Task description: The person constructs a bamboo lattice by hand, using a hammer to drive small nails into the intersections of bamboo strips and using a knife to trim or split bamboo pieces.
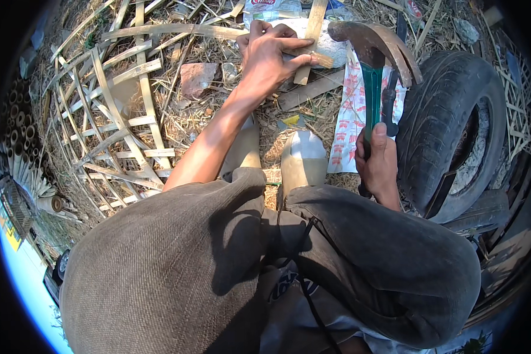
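My left hand [268, 56] presses its thumb and fingers on the end of a curved bamboo strip [177, 29], where it meets an upright bamboo slat [315, 26]. A pale stone-like block [336, 52] lies under this crossing. My right hand [379, 165] grips a claw hammer [371, 88] by its green handle, with the rusty metal head raised to the right of the crossing. A long dark tool [389, 109] with a black handle lies just behind the hammer; its kind is unclear. Any nail at my left fingertips is too small to make out.
A woven bamboo lattice [121, 121] spreads over the left side. At the right lies a tyre [454, 135] beside a printed paper or plastic sheet [343, 138]. A reddish stone [199, 80] sits on straw-strewn ground. Cut bamboo poles [20, 127] are stacked at far left.
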Motion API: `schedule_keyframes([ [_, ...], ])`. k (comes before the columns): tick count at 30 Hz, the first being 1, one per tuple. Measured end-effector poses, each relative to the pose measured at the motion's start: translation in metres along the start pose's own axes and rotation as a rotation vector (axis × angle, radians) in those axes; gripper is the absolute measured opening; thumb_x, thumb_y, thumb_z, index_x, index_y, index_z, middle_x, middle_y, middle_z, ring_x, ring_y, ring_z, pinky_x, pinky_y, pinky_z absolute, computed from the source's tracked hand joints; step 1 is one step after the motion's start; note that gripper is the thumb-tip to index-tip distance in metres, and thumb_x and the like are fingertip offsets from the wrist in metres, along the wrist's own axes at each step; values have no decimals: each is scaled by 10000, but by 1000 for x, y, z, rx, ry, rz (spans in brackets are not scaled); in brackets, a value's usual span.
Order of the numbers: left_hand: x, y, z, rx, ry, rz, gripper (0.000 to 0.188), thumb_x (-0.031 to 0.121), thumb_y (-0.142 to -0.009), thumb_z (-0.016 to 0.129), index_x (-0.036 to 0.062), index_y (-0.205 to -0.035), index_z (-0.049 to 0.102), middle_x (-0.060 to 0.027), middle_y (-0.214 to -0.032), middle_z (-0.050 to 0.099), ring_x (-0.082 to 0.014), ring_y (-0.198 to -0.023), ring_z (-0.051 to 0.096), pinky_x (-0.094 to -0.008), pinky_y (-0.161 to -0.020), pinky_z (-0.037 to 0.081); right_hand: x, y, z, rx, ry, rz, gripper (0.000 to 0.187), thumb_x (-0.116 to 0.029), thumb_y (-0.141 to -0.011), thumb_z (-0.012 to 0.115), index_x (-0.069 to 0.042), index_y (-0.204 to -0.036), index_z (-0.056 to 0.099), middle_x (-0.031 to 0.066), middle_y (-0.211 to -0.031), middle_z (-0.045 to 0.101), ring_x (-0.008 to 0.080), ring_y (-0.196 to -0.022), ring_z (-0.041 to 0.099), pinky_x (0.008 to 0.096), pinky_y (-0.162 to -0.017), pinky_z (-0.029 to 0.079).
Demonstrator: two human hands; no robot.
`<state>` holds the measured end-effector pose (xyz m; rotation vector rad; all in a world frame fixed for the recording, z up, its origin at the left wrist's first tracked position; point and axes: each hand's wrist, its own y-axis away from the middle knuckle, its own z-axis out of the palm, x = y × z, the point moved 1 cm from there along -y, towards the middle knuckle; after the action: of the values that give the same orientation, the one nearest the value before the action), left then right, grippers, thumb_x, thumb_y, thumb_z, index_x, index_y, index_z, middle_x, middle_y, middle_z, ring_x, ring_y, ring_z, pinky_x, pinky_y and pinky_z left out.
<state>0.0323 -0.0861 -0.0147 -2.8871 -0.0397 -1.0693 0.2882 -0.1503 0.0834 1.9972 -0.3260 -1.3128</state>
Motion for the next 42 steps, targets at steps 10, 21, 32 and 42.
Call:
schedule_keyframes([
  [10, 1, -4, -8, -92, 12, 36, 390, 427, -804, 835, 253, -1152, 799, 49, -1100, 704, -272, -1188, 453, -472, -1073, 286, 16, -11, 10, 14, 34, 83, 812, -801, -982, 322, -66, -669, 466, 2, -522, 409, 93, -437, 384, 275, -423, 273],
  [21, 6, -9, -9, -122, 139, -70, 647, 355, -760, 874, 221, -1341, 620, 27, -1049, 679, -248, -1177, 469, -465, -1063, 241, 9, -13, 10, 7, 151, 61, 837, -804, -986, 282, -63, -651, 481, 8, -512, 417, 105, -438, 392, 293, -430, 279],
  [32, 4, -7, -6, -125, 115, -72, 660, 340, -748, 888, 225, -1338, 615, 23, -1046, 682, -250, -1183, 471, -480, -1058, 260, 10, -9, 12, -11, 183, 95, 822, -690, -1051, 305, -19, -621, 503, 37, -546, 464, 134, -526, 474, 336, -513, 407],
  [42, -6, 0, -16, -120, 65, -51, 638, 379, -754, 878, 235, -1325, 633, 38, -1045, 687, -252, -1177, 469, -471, -1022, 273, 41, -13, 15, -18, -83, 67, 779, -734, -1023, 325, -67, -647, 464, 2, -528, 425, 103, -471, 410, 287, -456, 319],
])
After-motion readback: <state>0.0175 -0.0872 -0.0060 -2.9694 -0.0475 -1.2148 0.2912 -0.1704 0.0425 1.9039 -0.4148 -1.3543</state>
